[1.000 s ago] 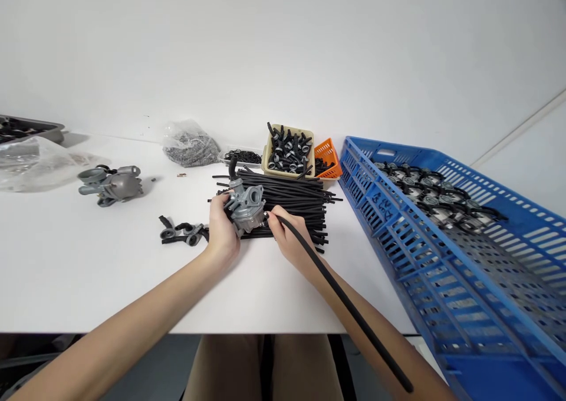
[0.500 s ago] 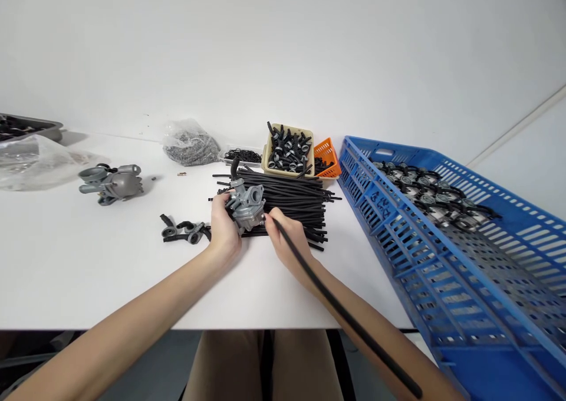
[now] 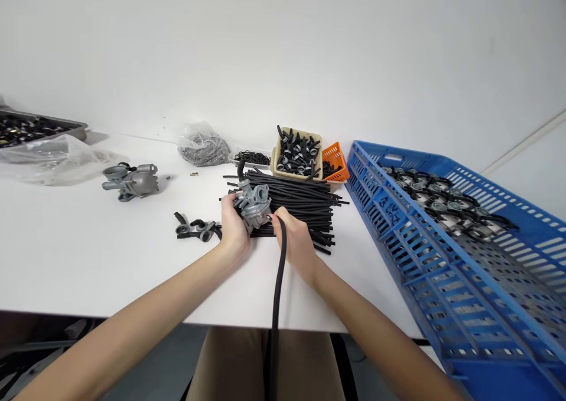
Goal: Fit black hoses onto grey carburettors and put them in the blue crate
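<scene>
My left hand (image 3: 233, 227) grips a small grey metal carburetor (image 3: 253, 202) just above the white table (image 3: 88, 259). My right hand (image 3: 295, 239) pinches the end of a long black rubber hose (image 3: 277, 306) right at the carburetor's lower side. The hose runs straight down toward me, past the table's front edge and over my lap. Directly behind both hands lies a stack of cut black hoses (image 3: 300, 203).
A blue slotted crate (image 3: 477, 271) with finished carburetors fills the right. A beige bin (image 3: 297, 153) of black fittings and an orange basket (image 3: 332, 159) stand behind the hoses. Another carburetor (image 3: 131, 181), loose fittings (image 3: 197, 229), plastic bags (image 3: 204, 146) and a grey tray (image 3: 39, 125) lie left.
The hose's free end has swung from along my right forearm to hanging straight down in the middle. Both hands with the carburetor stayed close together; the camera view shifted slightly.
</scene>
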Demonstrator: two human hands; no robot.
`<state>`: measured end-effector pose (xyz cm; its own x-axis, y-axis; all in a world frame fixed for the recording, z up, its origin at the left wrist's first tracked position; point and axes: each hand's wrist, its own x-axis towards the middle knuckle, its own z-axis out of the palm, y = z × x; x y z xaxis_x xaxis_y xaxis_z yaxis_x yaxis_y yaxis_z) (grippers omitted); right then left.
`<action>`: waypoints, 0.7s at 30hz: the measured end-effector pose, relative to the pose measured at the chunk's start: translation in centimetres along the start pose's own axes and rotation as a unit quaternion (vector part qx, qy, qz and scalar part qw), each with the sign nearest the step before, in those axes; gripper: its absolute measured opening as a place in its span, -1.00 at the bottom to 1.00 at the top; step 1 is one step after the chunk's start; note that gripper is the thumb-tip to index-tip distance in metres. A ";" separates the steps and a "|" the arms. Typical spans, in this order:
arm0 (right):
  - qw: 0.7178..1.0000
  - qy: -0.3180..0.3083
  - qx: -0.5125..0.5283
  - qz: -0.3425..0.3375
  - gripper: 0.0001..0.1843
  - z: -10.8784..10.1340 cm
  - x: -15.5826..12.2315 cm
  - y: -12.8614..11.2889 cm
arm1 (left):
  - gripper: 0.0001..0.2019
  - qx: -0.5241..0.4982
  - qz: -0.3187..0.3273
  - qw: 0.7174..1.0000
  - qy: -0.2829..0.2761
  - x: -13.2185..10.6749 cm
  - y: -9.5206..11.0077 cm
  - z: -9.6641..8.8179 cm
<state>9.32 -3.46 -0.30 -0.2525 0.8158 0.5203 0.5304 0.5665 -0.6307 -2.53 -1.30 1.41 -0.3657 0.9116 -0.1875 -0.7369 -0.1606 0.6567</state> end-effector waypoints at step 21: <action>0.949 0.001 0.307 0.077 -0.31 -0.9 0.8 2.2 | -0.85 0.030 -0.058 0.997 -0.038 -0.6 0.5 0.6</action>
<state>11.03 -1.66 -0.70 -0.2073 0.8949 0.3951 -0.0103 0.4019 -0.9156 -2.31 -1.67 2.27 -0.2345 0.9493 -0.2096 -0.7347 -0.0318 0.6776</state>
